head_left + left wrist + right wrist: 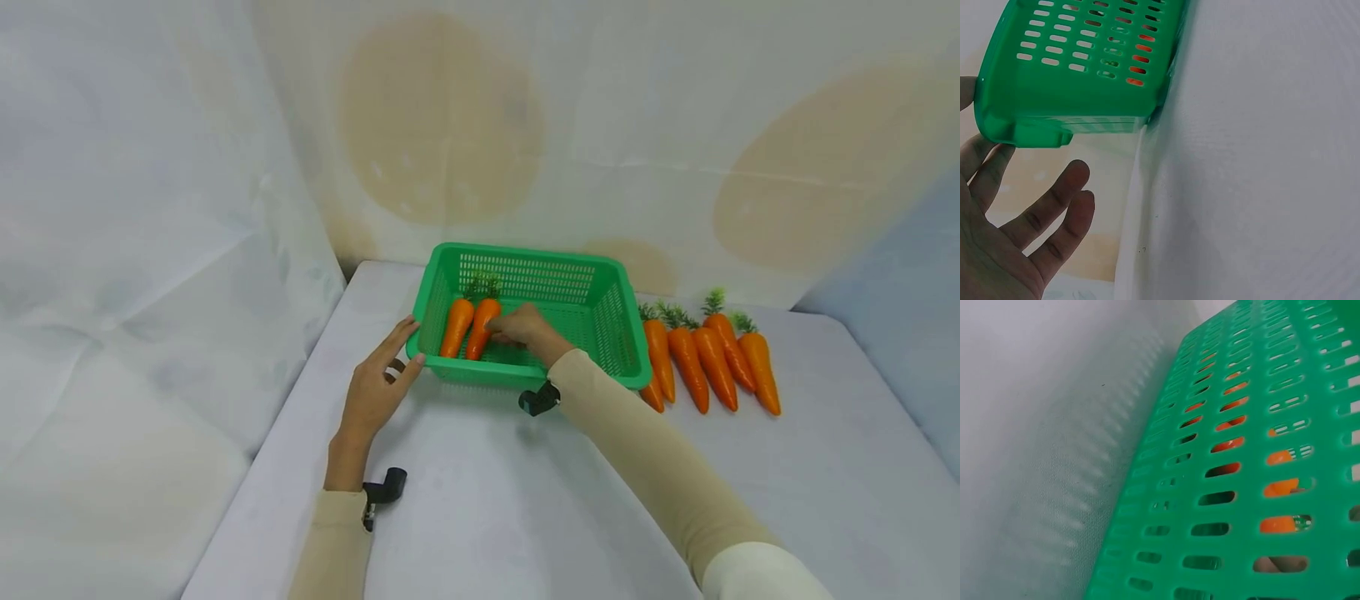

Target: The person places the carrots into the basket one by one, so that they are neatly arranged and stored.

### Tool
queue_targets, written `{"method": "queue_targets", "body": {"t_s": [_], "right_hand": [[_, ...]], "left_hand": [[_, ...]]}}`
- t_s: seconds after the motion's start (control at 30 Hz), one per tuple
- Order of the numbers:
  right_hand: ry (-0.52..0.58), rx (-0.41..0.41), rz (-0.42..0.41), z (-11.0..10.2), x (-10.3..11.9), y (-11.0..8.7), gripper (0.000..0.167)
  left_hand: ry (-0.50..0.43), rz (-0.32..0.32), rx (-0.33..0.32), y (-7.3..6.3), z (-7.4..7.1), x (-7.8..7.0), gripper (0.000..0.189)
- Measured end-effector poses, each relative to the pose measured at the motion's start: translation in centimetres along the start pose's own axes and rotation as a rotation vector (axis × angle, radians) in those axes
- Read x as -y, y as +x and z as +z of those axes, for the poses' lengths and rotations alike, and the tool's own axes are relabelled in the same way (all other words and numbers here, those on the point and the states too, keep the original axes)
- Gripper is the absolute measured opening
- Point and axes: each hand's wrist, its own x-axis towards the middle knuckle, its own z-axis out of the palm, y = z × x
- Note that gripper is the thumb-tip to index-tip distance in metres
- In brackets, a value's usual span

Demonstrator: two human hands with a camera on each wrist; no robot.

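Note:
A green plastic basket with slotted walls stands on the white table. Inside, at its left end, two orange carrots lie side by side: a left carrot and a right carrot. My right hand reaches in over the front rim, its curled fingers pinching the right carrot. Through the slots of the basket wall in the right wrist view, bits of orange show; most of that hand is hidden. At the front left corner my left hand touches the rim, its fingers spread and mostly straight.
Several carrots with green tops lie in a row on the table, just right of the basket. One is partly hidden by the basket's edge and right sleeve. A pale, patterned cloth wall stands close behind the basket.

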Motion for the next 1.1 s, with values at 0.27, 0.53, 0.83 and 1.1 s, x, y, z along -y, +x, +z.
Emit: {"method": "queue_targets", "body": {"t_s": [0.27,0.53,0.83,1.1], "right_hand": [[-0.197,-0.003,-0.112,-1.2,-0.8,-1.6,0.038],[-0.161,-0.01,-0.216,-5.7,0.3,-5.1,0.037],[-0.198,-0.048,-0.338,-10.8,-0.8,-8.5,0.032],[-0.238,-0.119,-0.348,-15.1,-3.4,-10.9,0.04]], "left_hand": [[-0.006,-0.005,0.024,-0.2,0.7,-0.1,0.053],[-0.009,0.004,0.007,0.0,0.4,-0.2,0.051],[-0.027,-0.01,0.008,-0.6,0.2,-0.3,0.052],[-0.015,-0.022,0.005,-0.4,0.5,0.1,0.051]]}}
